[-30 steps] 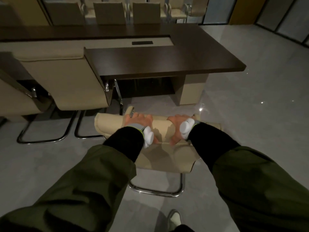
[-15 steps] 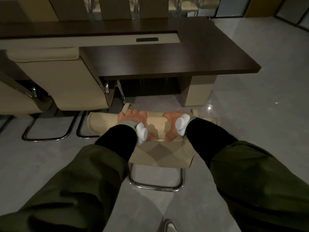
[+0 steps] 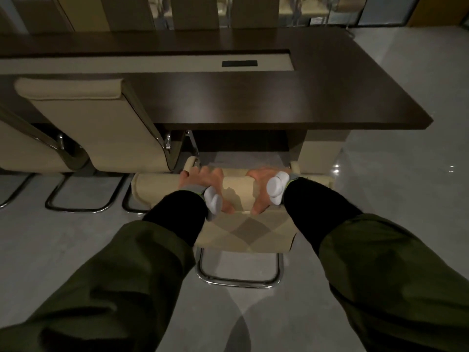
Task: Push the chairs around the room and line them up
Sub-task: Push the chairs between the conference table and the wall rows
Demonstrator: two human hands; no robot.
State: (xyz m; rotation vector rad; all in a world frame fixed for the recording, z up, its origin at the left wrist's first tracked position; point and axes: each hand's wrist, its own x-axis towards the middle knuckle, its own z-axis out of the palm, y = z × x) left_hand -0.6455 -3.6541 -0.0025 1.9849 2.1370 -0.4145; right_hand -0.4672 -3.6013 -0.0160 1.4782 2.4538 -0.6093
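Observation:
A beige chair (image 3: 236, 191) with a chrome sled base stands right in front of me, facing the dark conference table (image 3: 253, 97). My left hand (image 3: 203, 182) grips the padded top of its backrest left of centre. My right hand (image 3: 264, 185) grips the same top edge right of centre. Both thumbs lie on the near side and the fingers curl over the far side. To its left a second beige chair (image 3: 101, 123) is tucked at the table, and a third (image 3: 28, 151) shows at the left edge.
The table's beige pedestal (image 3: 322, 151) stands just right of the held chair. More chairs (image 3: 193, 11) line the table's far side. Pale floor (image 3: 406, 186) extends to the right of the table and behind the chair.
The chair has slid forward toward the table's edge, and I have moved with it. Both hands keep the same grip on the backrest top.

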